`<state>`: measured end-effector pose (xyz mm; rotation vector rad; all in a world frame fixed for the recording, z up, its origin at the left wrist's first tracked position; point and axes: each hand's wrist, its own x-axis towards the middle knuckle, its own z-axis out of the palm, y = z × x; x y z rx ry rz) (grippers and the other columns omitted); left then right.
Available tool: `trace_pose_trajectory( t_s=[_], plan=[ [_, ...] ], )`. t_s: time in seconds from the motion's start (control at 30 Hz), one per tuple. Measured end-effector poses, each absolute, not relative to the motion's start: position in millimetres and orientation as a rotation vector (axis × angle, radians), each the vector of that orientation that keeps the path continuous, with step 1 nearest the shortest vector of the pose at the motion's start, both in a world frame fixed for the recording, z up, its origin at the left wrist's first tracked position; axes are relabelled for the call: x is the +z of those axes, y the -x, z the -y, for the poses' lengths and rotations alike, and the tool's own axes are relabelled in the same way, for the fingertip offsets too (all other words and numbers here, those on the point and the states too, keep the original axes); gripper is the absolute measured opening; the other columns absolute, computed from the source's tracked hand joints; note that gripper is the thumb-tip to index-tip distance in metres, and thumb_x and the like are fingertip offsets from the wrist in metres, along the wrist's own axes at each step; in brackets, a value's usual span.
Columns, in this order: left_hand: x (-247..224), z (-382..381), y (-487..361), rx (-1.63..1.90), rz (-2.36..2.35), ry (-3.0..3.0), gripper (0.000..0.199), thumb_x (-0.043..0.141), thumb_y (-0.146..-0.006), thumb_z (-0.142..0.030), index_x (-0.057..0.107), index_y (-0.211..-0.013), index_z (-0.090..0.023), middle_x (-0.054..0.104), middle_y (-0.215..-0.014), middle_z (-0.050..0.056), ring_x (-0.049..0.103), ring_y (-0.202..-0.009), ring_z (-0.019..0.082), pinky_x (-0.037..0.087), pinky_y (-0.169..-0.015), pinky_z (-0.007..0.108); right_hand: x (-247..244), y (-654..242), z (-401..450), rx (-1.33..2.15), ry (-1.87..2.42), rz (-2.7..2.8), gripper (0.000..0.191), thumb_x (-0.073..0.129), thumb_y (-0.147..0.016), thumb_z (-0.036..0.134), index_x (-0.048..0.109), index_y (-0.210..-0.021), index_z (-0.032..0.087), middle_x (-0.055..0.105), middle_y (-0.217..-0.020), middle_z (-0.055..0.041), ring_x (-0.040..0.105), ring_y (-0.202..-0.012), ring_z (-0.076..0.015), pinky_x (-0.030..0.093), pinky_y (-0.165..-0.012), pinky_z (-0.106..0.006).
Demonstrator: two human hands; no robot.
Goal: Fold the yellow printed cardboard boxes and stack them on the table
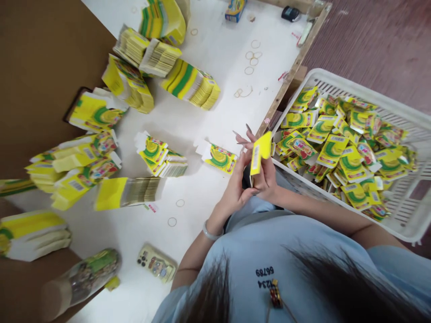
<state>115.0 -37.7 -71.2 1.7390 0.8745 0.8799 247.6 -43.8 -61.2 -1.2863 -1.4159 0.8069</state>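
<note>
Close to my body, at the table's edge, both hands hold one small yellow carton (256, 157), tilted, with a yellow flap standing out at its top. My left hand (235, 179), with a pale bangle on the wrist, grips it from the left side. My right hand (266, 179) is wrapped round it from the right. Some long-nailed fingertips stick out beyond the carton. Just left of my hands, a flat carton (219, 158) with an open white flap lies on the white table (202, 197). Further left stands a small stack of flat cartons (160, 157).
A white basket (336, 80) full of yellow cartons sits at the right. Bundles of flat cartons (191, 85) cover the table's left and back. A phone (156, 263), a jar (90, 273), rubber bands (253, 58), a blue box (235, 10) and a black object (290, 14) lie around.
</note>
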Motion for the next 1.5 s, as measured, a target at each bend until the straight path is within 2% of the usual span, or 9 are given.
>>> trace_pose_trajectory(
  t_s=[0.2,0.37,0.57,0.67,0.8,0.9,1.07,1.23,1.5],
  plan=[
    [-78.3,47.1,-109.5,0.978,-0.973,-1.564,0.058,0.053,-0.099,-0.068,0.067,-0.134,-0.023,0.074,-0.124,0.013,0.071,-0.118,0.029,0.055,-0.106,0.042,-54.9,-252.9,49.1,0.836,1.361,1.349,0.044,0.032,-0.108,0.057,0.060,-0.131,0.032,0.074,-0.117,-0.0058,0.071,-0.116,-0.0265,0.035,-0.127,-0.057],
    [-71.0,57.9,-113.8,0.918,-1.198,-1.400,0.049,0.053,-0.101,-0.064,0.070,-0.121,-0.023,0.078,-0.109,0.010,0.074,-0.100,0.024,0.061,-0.088,0.036,-56.4,-261.2,56.0,1.029,1.557,1.144,0.046,0.053,-0.098,0.070,0.067,-0.102,0.026,0.068,-0.082,-0.0038,0.066,-0.073,-0.0216,0.059,-0.078,-0.040],
    [-71.6,78.2,-118.0,0.993,-1.218,-1.210,0.059,0.056,-0.101,-0.062,0.044,-0.150,-0.030,0.077,-0.112,0.008,0.075,-0.103,0.021,0.061,-0.092,0.036,-64.9,-262.6,76.4,1.169,1.365,1.016,0.058,0.065,-0.094,0.064,0.052,-0.136,0.026,0.073,-0.091,-0.0047,0.073,-0.083,-0.0224,0.060,-0.080,-0.038],
    [-75.0,90.5,-110.2,0.989,-1.113,-1.112,0.073,0.062,-0.100,-0.058,0.025,-0.158,-0.033,0.077,-0.106,0.005,0.076,-0.091,0.017,0.062,-0.085,0.033,-65.6,-272.6,86.2,1.196,1.286,1.109,0.039,0.065,-0.097,0.055,0.063,-0.122,0.025,0.076,-0.101,-0.0079,0.074,-0.089,-0.0214,0.061,-0.083,-0.037],
    [-76.0,95.9,-96.3,0.797,-1.029,-1.099,0.049,0.070,-0.096,-0.053,0.054,-0.132,-0.025,0.073,-0.082,0.000,0.066,-0.062,0.012,0.053,-0.059,0.022,-66.7,-286.5,93.4,1.385,1.267,1.229,0.033,0.062,-0.100,0.053,0.072,-0.100,0.022,0.075,-0.087,-0.0035,0.068,-0.073,-0.0159,0.058,-0.068,-0.029],
    [-74.7,93.6,-94.1,0.793,-0.986,-1.164,0.034,0.066,-0.099,-0.052,0.062,-0.109,-0.020,0.072,-0.084,0.002,0.064,-0.066,0.011,0.051,-0.060,0.021,-69.8,-287.7,96.2,1.339,1.317,1.275,0.038,0.057,-0.103,0.052,0.069,-0.087,0.021,0.069,-0.075,-0.0012,0.063,-0.065,-0.0140,0.054,-0.059,-0.026],
    [-75.5,92.9,-99.1,0.914,-1.004,-1.246,0.061,0.053,-0.106,-0.052,0.036,-0.159,-0.027,0.078,-0.104,0.006,0.072,-0.083,0.015,0.060,-0.082,0.030,-78.0,-293.9,97.9,1.041,1.229,1.420,0.034,0.057,-0.105,0.042,0.066,-0.134,0.027,0.081,-0.105,-0.0084,0.079,-0.096,-0.0221,0.066,-0.086,-0.038],
    [-74.3,90.9,-95.0,0.818,-1.058,-1.318,0.056,0.047,-0.105,-0.062,0.075,-0.128,-0.019,0.080,-0.116,0.014,0.077,-0.101,0.025,0.064,-0.092,0.039,-77.7,-318.0,95.2,1.063,0.935,1.758,0.047,0.072,-0.094,0.054,0.073,-0.131,0.026,0.074,-0.135,-0.0134,0.073,-0.124,-0.0283,0.062,-0.106,-0.042],
    [-69.1,90.4,-92.2,0.722,-1.186,-1.287,0.054,0.060,-0.101,-0.056,0.070,-0.139,-0.020,0.079,-0.125,0.012,0.079,-0.103,0.025,0.066,-0.090,0.037,-52.4,-304.4,95.0,1.876,1.148,1.264,0.048,0.072,-0.091,0.028,0.054,-0.135,0.024,0.076,-0.113,-0.0060,0.076,-0.101,-0.0201,0.065,-0.079,-0.033]
  ],
)
